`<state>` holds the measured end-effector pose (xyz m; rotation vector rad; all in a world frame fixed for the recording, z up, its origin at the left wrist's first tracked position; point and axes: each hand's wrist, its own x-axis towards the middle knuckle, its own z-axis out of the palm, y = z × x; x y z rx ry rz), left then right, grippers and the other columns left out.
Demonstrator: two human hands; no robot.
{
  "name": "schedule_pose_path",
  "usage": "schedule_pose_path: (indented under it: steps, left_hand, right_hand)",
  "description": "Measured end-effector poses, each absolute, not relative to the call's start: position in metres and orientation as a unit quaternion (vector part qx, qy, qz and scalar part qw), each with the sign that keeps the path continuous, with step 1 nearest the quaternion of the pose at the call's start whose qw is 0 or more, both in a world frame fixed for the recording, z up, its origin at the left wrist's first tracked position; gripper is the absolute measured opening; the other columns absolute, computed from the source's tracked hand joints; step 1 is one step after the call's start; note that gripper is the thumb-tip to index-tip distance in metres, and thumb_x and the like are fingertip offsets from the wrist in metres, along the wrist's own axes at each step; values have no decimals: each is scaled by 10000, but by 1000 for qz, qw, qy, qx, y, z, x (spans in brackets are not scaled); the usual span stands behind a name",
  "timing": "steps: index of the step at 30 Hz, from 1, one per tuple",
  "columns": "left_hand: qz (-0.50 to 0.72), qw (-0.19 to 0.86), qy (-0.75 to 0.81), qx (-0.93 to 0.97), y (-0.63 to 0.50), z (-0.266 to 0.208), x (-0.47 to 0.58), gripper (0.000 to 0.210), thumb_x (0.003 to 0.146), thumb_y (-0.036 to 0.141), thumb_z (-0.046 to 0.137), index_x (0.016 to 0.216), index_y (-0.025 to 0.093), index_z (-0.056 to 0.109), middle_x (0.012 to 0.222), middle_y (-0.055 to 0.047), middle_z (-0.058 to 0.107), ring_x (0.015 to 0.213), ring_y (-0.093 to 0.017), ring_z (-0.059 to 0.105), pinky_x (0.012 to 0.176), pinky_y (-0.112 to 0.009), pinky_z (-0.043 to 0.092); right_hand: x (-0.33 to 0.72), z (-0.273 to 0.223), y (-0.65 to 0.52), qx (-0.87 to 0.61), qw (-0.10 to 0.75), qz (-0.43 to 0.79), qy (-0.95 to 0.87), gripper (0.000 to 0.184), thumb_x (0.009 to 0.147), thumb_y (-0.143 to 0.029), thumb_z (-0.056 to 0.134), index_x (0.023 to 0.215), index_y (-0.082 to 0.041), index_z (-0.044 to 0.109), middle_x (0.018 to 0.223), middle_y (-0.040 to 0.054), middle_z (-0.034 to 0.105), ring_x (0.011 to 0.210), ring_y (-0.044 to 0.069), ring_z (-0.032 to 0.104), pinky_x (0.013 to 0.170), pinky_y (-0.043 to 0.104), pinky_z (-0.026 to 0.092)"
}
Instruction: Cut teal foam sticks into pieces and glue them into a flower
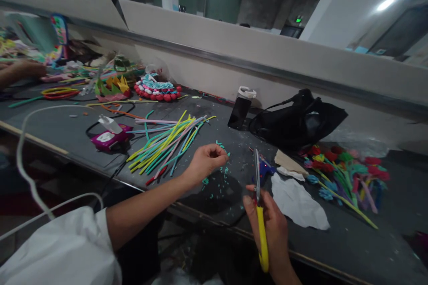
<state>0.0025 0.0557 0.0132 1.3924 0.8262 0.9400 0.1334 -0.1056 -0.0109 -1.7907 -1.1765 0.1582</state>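
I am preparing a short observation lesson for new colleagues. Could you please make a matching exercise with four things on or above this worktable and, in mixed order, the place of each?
Things:
1. Yellow-handled scissors
2. Pipe cleaners
3. Turquoise clippings
4. Artificial flowers

Places:
A. Scattered in tiny bits around the left hand
B. To the right of the white sheet
C. Loose pile, left of the left hand
D. In the right hand

Pairs: 1-D, 2-C, 3-A, 4-B

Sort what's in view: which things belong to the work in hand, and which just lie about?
Work in hand:
- yellow-handled scissors, in the right hand
- turquoise snippets, near the left hand
- fuzzy stems, probably

Apparently just lying about:
- black bag
- white-lidded bottle
- crumpled white sheet
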Motion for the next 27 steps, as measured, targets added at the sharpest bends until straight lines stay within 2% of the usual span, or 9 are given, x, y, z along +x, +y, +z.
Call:
schedule_pose_path:
  steps: [2,5,10,18,21,27]
  left_hand:
    - [406,561,346,633,46,16,2,117,687,261,661,674,155,613,618,24,570,576,-96,482,587,-225,375]
    - [397,467,318,723,25,22,3,36,706,175,599,672,170,611,645,6,602,615,-118,531,619,-234,403]
    - [376,302,221,848,4,16,5,92,719,120,573,713,202,615,752,-42,670,718,-171,590,727,-297,393]
    - [328,214,162,906,-6,4,4,100,787,161,558,751,204,642,793,-77,675,717,-174,551,755,-327,347]
    - [319,297,189,880,-4,11,5,75,747,164,588,761,194,655,781,-57,671,727,-168,564,737,-302,373]
    - [170,667,289,665,10,22,4,133,709,257,607,706,145,679,670,-16,650,614,-127,536,584,-226,385]
  right_hand:
    - [137,-11,-106,-728,477,87,-486,421,799,-555,619,1003,-195,693,671,2,664,495,129,577,517,214,491]
    - [138,-10,-106,-718,512,152,-446,459,790,-525,651,1098,-185,635,704,-1,667,493,119,577,499,214,487]
    - [132,-3,-102,-685,572,216,-395,479,758,-478,703,1117,-190,572,753,-4,667,462,92,541,435,196,460]
    - [130,-3,-103,-685,585,202,-384,371,791,-424,668,1066,-196,570,729,-21,640,466,88,537,440,196,471]
    - [134,-3,-103,-687,577,180,-404,341,807,-405,649,1065,-198,570,753,-16,646,485,89,550,454,200,475]
    - [142,-2,-103,-681,550,154,-457,285,832,-351,619,1069,-205,554,736,-24,656,535,116,618,505,224,513]
